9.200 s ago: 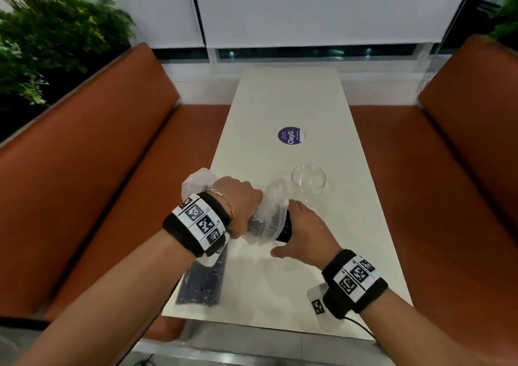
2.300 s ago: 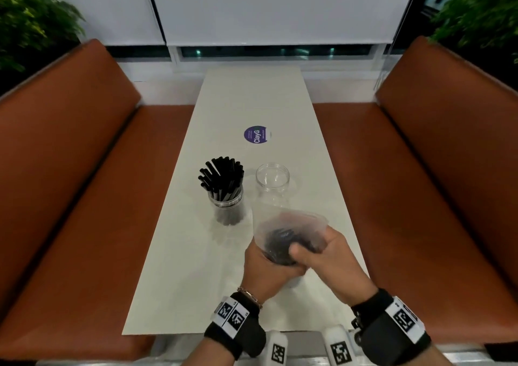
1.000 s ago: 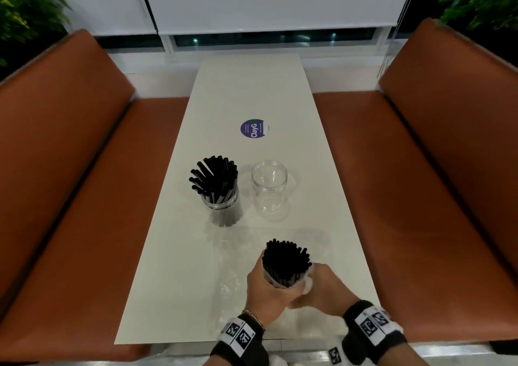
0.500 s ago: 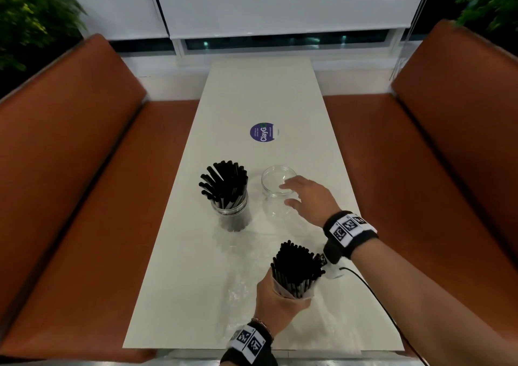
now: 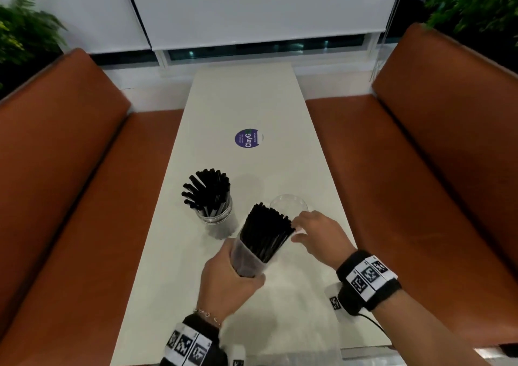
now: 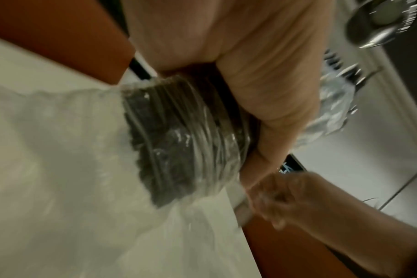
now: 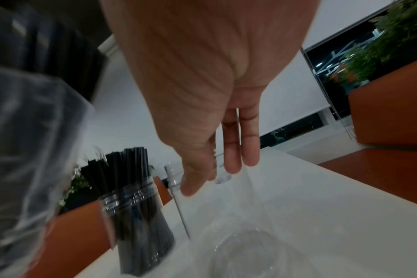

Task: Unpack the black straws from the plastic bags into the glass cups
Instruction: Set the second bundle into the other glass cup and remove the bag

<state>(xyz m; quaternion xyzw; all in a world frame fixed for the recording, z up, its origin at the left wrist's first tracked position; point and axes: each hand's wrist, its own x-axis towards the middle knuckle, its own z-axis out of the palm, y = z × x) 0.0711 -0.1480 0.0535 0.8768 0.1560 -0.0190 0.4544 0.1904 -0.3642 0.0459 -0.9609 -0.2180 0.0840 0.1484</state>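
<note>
Two glass cups (image 5: 214, 216) (image 5: 288, 200), two straw bundles (image 5: 207, 189) (image 5: 266, 234), one bag (image 5: 246, 263), two hands (image 5: 227, 281) (image 5: 316, 236).

Table (image 5: 244, 99) between left bench (image 5: 70, 183) and right bench (image 5: 420, 169); straw-filled cup (image 5: 214, 217) left of empty cup (image 5: 288, 203) — sticker (image 5: 247, 138) behind both, bagged straw bundle (image 5: 263, 236) in front, above the tabletop.

Right hand (image 7: 214, 94) at glass cup (image 7: 226, 216)
</note>
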